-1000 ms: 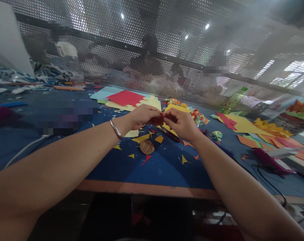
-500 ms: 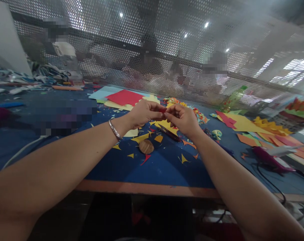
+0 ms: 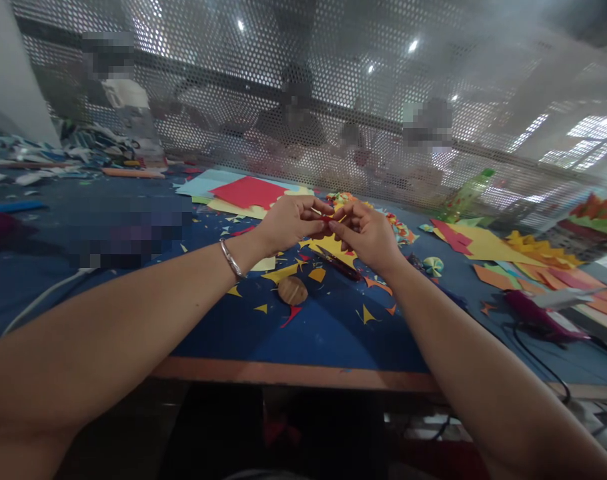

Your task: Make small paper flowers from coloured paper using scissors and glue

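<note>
Above the blue table, my left hand (image 3: 291,223) and my right hand (image 3: 363,233) meet fingertip to fingertip. Both pinch a small red piece of paper (image 3: 326,220), mostly hidden by the fingers. Just below them lies a pair of scissors (image 3: 339,263) with dark red handles, partly on yellow paper. A round wooden disc (image 3: 292,291) rests nearer the table's front edge. Around it are scattered yellow paper scraps (image 3: 367,314) and a curved red scrap (image 3: 292,315).
Behind my left hand lie red paper sheets (image 3: 251,193) over pale ones. Coloured paper flowers (image 3: 401,230) sit behind my right hand. A purple glue gun (image 3: 546,317) with a cable lies at right. A perforated metal screen (image 3: 223,87) stands behind; people show through it.
My fingers have shifted slightly around the red paper, with the right fingers lifting and spreading a little. Things on the table stay where they were.
</note>
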Motion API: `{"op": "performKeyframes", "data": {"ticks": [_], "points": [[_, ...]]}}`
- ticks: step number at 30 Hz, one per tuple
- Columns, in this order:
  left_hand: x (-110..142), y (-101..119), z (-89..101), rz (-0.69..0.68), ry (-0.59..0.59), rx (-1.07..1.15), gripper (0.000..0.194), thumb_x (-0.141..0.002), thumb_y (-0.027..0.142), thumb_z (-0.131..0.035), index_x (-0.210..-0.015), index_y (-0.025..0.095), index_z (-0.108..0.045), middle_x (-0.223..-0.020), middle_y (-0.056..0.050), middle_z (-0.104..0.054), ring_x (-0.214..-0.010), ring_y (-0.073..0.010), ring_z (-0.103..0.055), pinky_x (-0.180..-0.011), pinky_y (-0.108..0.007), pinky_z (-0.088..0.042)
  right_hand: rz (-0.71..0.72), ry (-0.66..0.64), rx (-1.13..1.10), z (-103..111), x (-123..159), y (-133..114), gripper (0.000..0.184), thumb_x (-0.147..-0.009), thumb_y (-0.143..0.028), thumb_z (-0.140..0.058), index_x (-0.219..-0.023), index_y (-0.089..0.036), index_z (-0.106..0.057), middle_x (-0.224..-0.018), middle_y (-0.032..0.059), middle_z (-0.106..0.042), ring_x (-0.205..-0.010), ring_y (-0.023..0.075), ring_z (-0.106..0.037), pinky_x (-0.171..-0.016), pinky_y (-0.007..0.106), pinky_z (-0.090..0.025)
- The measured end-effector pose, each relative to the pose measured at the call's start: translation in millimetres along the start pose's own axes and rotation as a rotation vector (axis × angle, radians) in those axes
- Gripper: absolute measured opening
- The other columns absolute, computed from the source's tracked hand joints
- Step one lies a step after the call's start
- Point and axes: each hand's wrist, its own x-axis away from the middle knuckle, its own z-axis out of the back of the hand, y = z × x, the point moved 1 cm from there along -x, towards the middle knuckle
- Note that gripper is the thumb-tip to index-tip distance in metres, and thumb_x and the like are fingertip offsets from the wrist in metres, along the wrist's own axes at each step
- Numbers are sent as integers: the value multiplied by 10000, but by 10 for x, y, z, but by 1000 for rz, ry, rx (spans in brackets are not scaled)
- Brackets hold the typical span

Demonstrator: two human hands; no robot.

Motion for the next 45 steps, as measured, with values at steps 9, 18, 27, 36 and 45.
{"op": "performKeyframes", "data": {"ticks": [9,18,27,36,45], "points": [[-13,-42,77,-171,-41,-256,290,-708,160,-726,-977,134,-621,-820,-56,-697,-767,-146,-667,-751,-300,-527,-52,-32,-54,6,-10,27,170,-839,-317,-669,-859,-177,-575,-621,-29,-606,-444,65,-538,-433,205,-427],[-42,-27,155,-267,-54,-305,373,-736,188,-721,-1081,152,-585,-824,-39,-665,-792,-139,-649,-734,-270,-501,-119,-32,-86,8,-15,20,189,-830,-331,-683,-833,-177,-574,-594,-29,-611,-425,66,-532,-402,199,-407],[-11,-20,159,-320,-126,-389,358,-756,197,-694,-1094,180,-576,-822,-14,-617,-773,-127,-597,-687,-247,-471,-136,-75,-85,5,-14,8,219,-822,-367,-701,-834,-179,-589,-592,-24,-624,-431,69,-542,-418,200,-426],[-2,3,150,-325,-181,-358,335,-766,179,-673,-1059,210,-514,-757,22,-560,-679,-105,-548,-611,-230,-424,-144,-99,-87,3,-9,7,251,-822,-402,-705,-833,-174,-600,-591,-18,-618,-427,73,-533,-424,213,-438],[-10,10,154,-282,-140,-335,198,-733,213,-716,-848,184,-557,-729,16,-574,-650,-98,-531,-620,-239,-426,-138,-129,-107,4,-9,26,237,-822,-383,-707,-833,-175,-594,-600,-20,-617,-435,77,-535,-427,222,-429]]}}
